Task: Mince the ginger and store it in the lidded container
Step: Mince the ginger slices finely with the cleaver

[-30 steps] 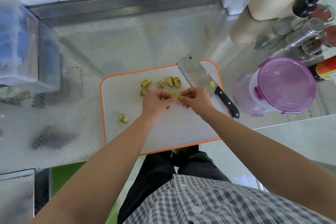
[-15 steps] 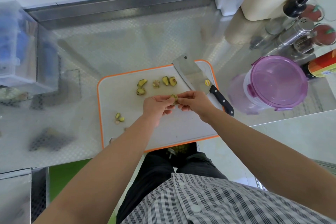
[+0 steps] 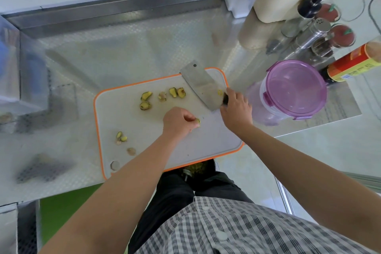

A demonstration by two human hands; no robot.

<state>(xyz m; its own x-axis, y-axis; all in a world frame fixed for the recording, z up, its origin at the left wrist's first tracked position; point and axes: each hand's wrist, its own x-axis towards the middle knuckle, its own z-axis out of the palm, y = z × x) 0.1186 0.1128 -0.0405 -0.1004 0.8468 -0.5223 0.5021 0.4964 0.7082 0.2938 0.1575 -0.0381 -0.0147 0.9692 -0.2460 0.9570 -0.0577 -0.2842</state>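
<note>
Right hand (image 3: 236,110) has left the ginger and now curls round the black handle of the steel cleaver (image 3: 203,86) at 2 o'clock on the white, orange-rimmed cutting board (image 3: 216,140). The left hand (image 3: 177,120) pinches a small yellow-green ginger piece (image 3: 198,121) mid-board. The round purple-lidded plastic container (image 3: 296,88) stands at 3 o'clock, just beside the board.

Cutting board (image 3: 206,146) at near edge of table (image 3: 123,47), centre.
On board: cleaver (image 3: 201,84) at 1 o'clock, blade corner overhanging far edge. Ginger slices (image 3: 146,96) in loose row at 11–12 o'clock. Small ginger bits (image 3: 121,137) at 8 o'clock.
Left hand (image 3: 177,121) at board centre, pinching ginger piece (image 3: 197,121).
Right hand (image 3: 237,107) at 2 o'clock, gripping cleaver handle.
Lidded container (image 3: 294,88) on table at 3 o'clock, just beside board.
Shaker (image 3: 315,31) and bottle (image 3: 354,62) behind container, 1–2 o'clock.
Clear box (image 3: 20,72) at 9 o'clock, well apart.
</note>
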